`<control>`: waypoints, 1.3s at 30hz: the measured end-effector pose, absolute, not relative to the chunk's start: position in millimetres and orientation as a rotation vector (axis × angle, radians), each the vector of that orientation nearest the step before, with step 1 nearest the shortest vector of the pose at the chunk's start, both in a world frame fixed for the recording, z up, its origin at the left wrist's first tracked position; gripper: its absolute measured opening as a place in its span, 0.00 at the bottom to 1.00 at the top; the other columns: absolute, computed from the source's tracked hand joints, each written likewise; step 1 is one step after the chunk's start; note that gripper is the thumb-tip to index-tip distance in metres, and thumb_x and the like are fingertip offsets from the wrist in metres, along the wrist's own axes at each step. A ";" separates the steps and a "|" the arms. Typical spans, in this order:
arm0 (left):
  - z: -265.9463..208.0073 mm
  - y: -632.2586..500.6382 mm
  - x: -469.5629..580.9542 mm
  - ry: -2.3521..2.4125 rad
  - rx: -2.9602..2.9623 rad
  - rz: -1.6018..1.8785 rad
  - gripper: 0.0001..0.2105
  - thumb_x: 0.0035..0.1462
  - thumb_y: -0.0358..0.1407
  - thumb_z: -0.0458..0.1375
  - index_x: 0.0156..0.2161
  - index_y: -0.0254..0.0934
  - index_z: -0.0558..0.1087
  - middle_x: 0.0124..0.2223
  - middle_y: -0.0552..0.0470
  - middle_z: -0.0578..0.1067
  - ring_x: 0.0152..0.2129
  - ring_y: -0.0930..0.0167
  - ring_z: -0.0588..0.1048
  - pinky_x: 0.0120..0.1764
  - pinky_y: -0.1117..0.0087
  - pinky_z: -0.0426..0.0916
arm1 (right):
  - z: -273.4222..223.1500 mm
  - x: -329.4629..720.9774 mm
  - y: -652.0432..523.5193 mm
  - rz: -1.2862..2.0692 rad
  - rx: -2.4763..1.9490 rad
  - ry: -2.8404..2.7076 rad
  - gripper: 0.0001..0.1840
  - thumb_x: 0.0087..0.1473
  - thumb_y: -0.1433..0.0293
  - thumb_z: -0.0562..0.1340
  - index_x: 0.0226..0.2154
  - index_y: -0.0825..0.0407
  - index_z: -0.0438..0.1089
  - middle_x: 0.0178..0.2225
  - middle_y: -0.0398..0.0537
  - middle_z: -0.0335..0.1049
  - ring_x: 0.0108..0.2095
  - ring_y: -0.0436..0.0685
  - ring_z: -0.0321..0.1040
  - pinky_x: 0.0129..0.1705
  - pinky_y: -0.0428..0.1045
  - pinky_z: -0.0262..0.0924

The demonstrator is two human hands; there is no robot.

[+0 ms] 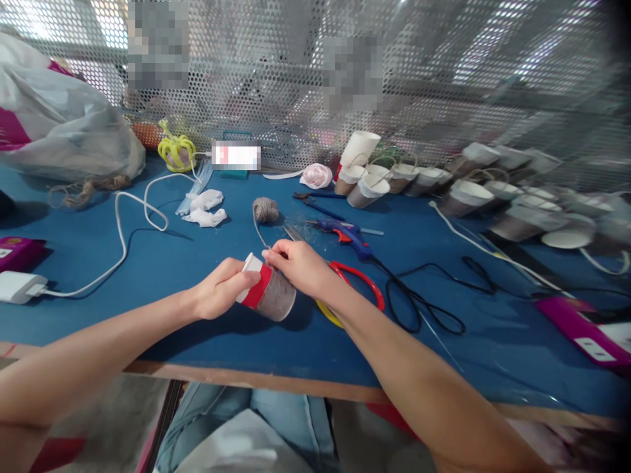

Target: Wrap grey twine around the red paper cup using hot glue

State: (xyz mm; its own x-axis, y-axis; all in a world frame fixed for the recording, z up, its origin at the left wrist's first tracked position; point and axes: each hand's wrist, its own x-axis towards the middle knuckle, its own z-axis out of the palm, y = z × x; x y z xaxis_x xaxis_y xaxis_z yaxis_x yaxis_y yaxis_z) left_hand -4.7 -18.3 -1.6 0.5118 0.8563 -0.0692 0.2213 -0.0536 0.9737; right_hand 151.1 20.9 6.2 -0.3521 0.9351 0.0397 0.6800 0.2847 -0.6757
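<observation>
My left hand is closed around the white rim end of a paper cup, which lies tilted above the table. The cup has a red band, and grey-brown twine covers its lower part. At the cup's far side, my right hand pinches the grey twine between thumb and fingers. That strand runs back to a small ball of twine on the table. Scissors with red and yellow handles lie partly hidden under my right forearm.
A blue glue gun with a black cord lies right of the hands, with pliers behind it. Several twine-wrapped cups stand at the back right. White cable, crumpled white scraps and a plastic bag are left.
</observation>
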 end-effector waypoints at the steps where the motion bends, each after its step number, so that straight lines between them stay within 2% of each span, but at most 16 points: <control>1: -1.9 -18.2 -3.9 0.954 1.548 0.679 0.13 0.49 0.39 0.44 0.19 0.33 0.57 0.18 0.58 0.56 0.16 0.79 0.53 0.20 0.76 0.49 | 6.0 151.0 21.3 0.797 -1.451 -2.129 0.14 0.48 0.66 0.54 0.15 0.52 0.58 0.14 0.38 0.57 0.16 0.46 0.52 0.20 0.44 0.45; 8: -8.9 -10.6 -0.9 0.966 1.230 0.780 0.11 0.44 0.38 0.48 0.19 0.33 0.60 0.15 0.59 0.59 0.13 0.80 0.56 0.18 0.77 0.51 | -3.1 154.5 29.9 0.879 -1.445 -2.077 0.16 0.47 0.62 0.55 0.15 0.54 0.61 0.15 0.41 0.60 0.18 0.47 0.57 0.22 0.44 0.50; 11: -11.3 -3.4 -1.3 1.012 1.050 0.927 0.10 0.43 0.38 0.49 0.19 0.33 0.61 0.15 0.58 0.60 0.12 0.79 0.58 0.17 0.77 0.52 | -5.7 159.5 34.3 0.938 -1.447 -1.984 0.21 0.51 0.57 0.49 0.22 0.56 0.64 0.22 0.47 0.67 0.22 0.50 0.63 0.26 0.46 0.56; 14: -11.4 2.9 -1.7 1.068 0.954 1.040 0.08 0.43 0.36 0.48 0.21 0.32 0.63 0.15 0.58 0.62 0.13 0.78 0.60 0.16 0.77 0.53 | -1.1 162.9 31.4 1.061 -1.372 -1.956 0.27 0.52 0.52 0.43 0.30 0.57 0.64 0.29 0.52 0.69 0.28 0.52 0.66 0.27 0.46 0.61; 17: -10.0 5.8 -2.5 1.086 0.948 1.094 0.09 0.44 0.35 0.47 0.23 0.32 0.64 0.16 0.58 0.64 0.13 0.77 0.62 0.17 0.77 0.55 | 5.4 162.7 22.9 1.184 -1.241 -2.022 0.26 0.48 0.51 0.49 0.37 0.55 0.63 0.32 0.50 0.69 0.31 0.53 0.67 0.30 0.47 0.62; 21: -7.7 4.3 -4.4 1.091 1.040 1.078 0.10 0.45 0.35 0.47 0.20 0.32 0.64 0.14 0.58 0.64 0.13 0.78 0.62 0.18 0.77 0.56 | 5.6 160.5 15.9 1.241 -1.159 -2.047 0.26 0.41 0.55 0.60 0.40 0.54 0.60 0.34 0.49 0.69 0.33 0.54 0.67 0.33 0.49 0.63; 29: -11.6 5.2 -10.9 0.901 1.246 1.079 0.12 0.46 0.39 0.53 0.28 0.30 0.70 0.21 0.55 0.69 0.20 0.76 0.65 0.25 0.75 0.58 | 5.5 157.8 13.2 1.103 -1.157 -1.977 0.25 0.39 0.61 0.64 0.40 0.52 0.59 0.36 0.49 0.69 0.34 0.54 0.68 0.36 0.51 0.62; 35: -14.0 7.9 -15.5 0.865 1.248 1.055 0.09 0.44 0.37 0.57 0.26 0.30 0.69 0.22 0.56 0.68 0.20 0.78 0.64 0.25 0.77 0.57 | 7.1 155.7 9.6 0.992 -1.199 -2.049 0.25 0.41 0.61 0.62 0.41 0.52 0.57 0.35 0.48 0.68 0.34 0.54 0.67 0.35 0.51 0.62; 39: -11.4 10.9 -15.3 0.838 1.085 1.030 0.09 0.44 0.37 0.58 0.25 0.30 0.69 0.21 0.56 0.68 0.18 0.79 0.64 0.23 0.78 0.56 | 8.2 154.9 5.1 0.567 -1.165 -2.215 0.25 0.39 0.63 0.64 0.41 0.52 0.57 0.39 0.50 0.65 0.38 0.57 0.64 0.38 0.53 0.61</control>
State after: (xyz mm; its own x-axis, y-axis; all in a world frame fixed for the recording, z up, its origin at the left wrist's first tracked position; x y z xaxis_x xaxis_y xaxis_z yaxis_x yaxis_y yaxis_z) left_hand -15.3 10.9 -11.4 0.3143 0.9481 -0.0485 -0.2412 0.1292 0.9618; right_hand 154.9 5.1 8.2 -0.4600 0.8408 0.2854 0.6005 0.5314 -0.5975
